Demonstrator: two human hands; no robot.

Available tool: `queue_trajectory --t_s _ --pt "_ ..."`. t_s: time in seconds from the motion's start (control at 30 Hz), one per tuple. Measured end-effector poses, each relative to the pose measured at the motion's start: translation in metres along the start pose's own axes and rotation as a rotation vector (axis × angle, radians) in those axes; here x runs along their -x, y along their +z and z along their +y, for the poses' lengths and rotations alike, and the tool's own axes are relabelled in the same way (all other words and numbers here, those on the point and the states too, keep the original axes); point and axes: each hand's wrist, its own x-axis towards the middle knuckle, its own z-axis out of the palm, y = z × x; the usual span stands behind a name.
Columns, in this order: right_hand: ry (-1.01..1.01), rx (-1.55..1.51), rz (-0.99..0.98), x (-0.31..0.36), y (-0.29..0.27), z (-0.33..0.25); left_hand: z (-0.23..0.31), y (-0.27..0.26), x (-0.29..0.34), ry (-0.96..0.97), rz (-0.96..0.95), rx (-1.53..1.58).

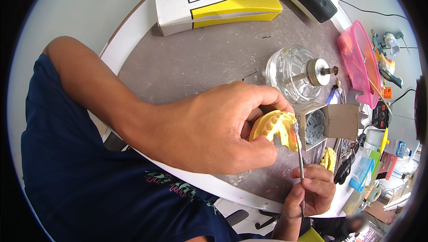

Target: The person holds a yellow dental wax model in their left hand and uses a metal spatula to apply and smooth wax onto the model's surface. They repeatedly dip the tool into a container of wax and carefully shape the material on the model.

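Observation:
My left hand [223, 128] is closed around a yellow plaster dental cast [271, 124], thumb on one side and fingers on the other. The cast has an arch of tooth shapes with a patch of pinkish-orange on it. My right hand [314, 189] pinches a slim metal wax carver [301, 164]. The tool's tip carries a small grey lump [295, 127] and touches or nearly touches the cast's edge. Just behind the cast, an opened small carton [341, 121] holds grey crumpled material [314, 127].
A glass spirit lamp [292, 72] lies beyond my left hand, its wick showing no visible flame. A white and yellow box [218, 3] sits on the grey tabletop [178, 59]. Farther off are a pink basket [359, 61], another yellow cast [328, 159], and a person [343, 227].

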Motion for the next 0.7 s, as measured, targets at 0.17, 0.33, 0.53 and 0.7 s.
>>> queue_trajectory --t_s 0.17,0.33,0.53,0.7 --pt "-0.012 -0.004 -0.003 0.002 -0.008 0.001 0.0 0.0 0.001 0.0 -0.002 0.002" --pt "0.11 0.064 0.255 -0.011 -0.01 -0.004 0.001 0.001 0.001 0.007 0.006 -0.016" --pt "0.132 0.027 0.219 -0.058 -0.002 -0.006 -0.002 0.0 0.0 0.051 -0.004 -0.023" --pt "0.165 -0.084 0.173 -0.069 0.008 -0.009 -0.002 0.001 0.003 0.069 0.011 -0.027"
